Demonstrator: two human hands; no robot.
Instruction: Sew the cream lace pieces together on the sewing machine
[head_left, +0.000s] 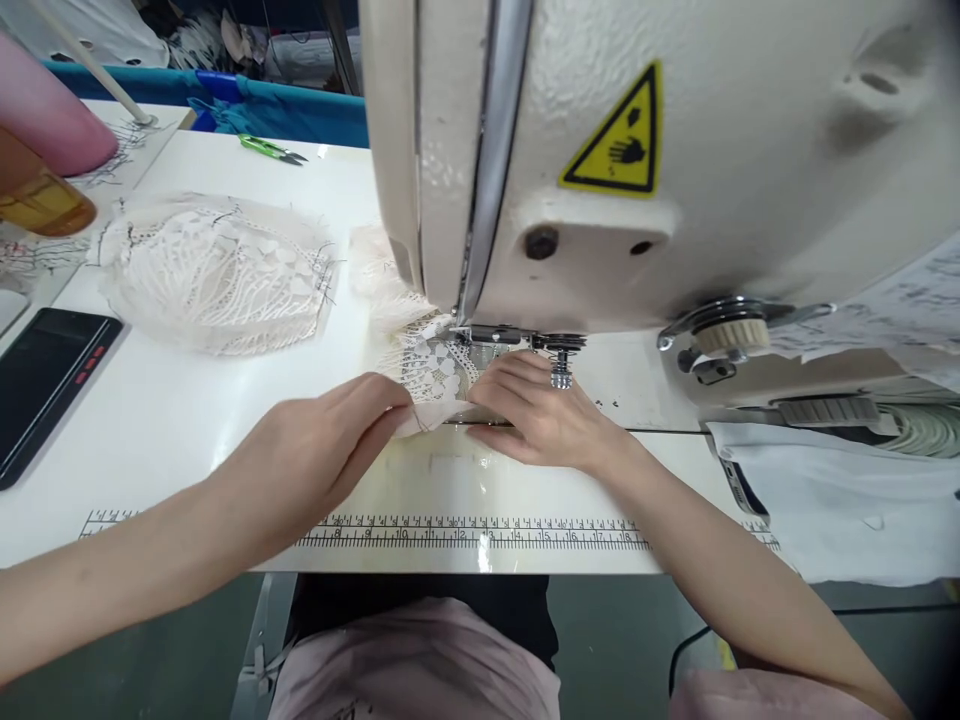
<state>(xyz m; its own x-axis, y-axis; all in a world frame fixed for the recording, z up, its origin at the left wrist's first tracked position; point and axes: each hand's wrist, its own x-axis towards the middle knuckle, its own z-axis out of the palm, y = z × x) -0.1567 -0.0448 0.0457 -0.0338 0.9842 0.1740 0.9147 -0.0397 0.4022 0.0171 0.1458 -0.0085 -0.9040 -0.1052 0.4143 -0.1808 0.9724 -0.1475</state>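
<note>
A piece of cream lace fabric lies at the needle area of a sewing machine, partly hidden under the machine head. My left hand pinches the sheer near edge of this lace between thumb and fingers. On the right, my right hand is closed on the same edge, just in front of the presser foot area, its fingertips partly covering the cloth. Between the two hands a short strip of the sheer edge is stretched. Another lace piece with loose dark threads rests flat to the left.
Green thread snips lie at the back of the white table. A black phone is at the left, near a pink thread cone. White cloth covers the right side. A printed ruler runs along the front edge.
</note>
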